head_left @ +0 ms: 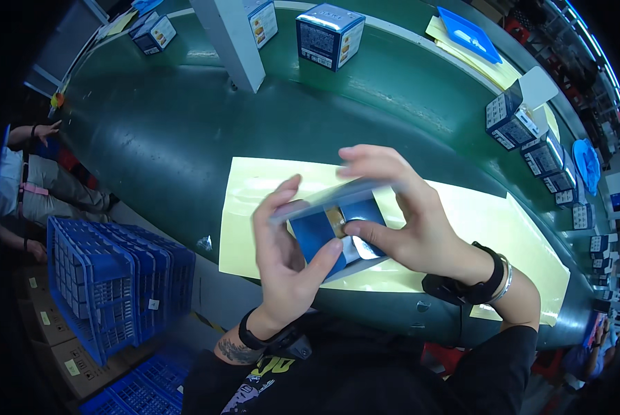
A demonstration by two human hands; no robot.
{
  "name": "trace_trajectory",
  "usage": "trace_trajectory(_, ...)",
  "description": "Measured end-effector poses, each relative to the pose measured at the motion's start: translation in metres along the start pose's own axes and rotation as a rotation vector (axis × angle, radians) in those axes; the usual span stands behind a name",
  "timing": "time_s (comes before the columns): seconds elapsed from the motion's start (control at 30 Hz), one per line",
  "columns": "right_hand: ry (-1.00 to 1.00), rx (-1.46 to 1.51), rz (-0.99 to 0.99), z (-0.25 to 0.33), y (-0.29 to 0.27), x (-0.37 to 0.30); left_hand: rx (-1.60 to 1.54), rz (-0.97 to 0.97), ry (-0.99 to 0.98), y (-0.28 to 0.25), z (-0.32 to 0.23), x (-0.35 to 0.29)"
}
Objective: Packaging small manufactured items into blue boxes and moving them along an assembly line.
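Between my hands is a small blue box [308, 234], tilted, with its top edge smeared by motion. A narrow gold-brown patch shows between two blue panels on the side facing me. My left hand [282, 259] grips the box's left side, thumb pressed on its near face. From the right, my right hand [417, 225] holds it, with the thumb near the gold-brown patch and the blurred fingers over the far edge. Yellow paper sheets [244, 207] lie under the hands on the green work surface [165, 138].
Blue boxes [331, 38] stand along the far side near a grey post [230, 41]. At right, an open box [510, 121] stands by a row of several boxes. A blue tray [469, 34] rests at the back. Blue crates [109, 277] and another person [30, 187] are at left.
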State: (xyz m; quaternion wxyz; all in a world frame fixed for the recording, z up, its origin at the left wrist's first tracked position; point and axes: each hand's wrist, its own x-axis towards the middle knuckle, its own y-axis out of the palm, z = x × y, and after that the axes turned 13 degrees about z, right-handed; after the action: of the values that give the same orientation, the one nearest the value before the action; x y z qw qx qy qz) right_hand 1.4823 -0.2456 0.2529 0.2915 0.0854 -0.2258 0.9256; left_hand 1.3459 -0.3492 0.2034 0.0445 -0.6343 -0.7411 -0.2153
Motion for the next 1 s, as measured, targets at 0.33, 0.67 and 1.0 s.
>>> trace_trajectory(0.33, -0.153, -0.756, 0.488, 0.024, -0.035, -0.014, 0.786, 0.523, 0.298, -0.038, -0.026, -0.006)
trace_trajectory(0.67, -0.022, -0.625, 0.447, 0.040, -0.023, -0.028, 0.864, 0.571, 0.303, -0.034, -0.034, -0.010)
trace_trajectory(1.0, 0.007, -0.582, 0.444, 0.050, -0.015, -0.032, 0.817, 0.578, 0.214, -0.033, -0.042, -0.015)
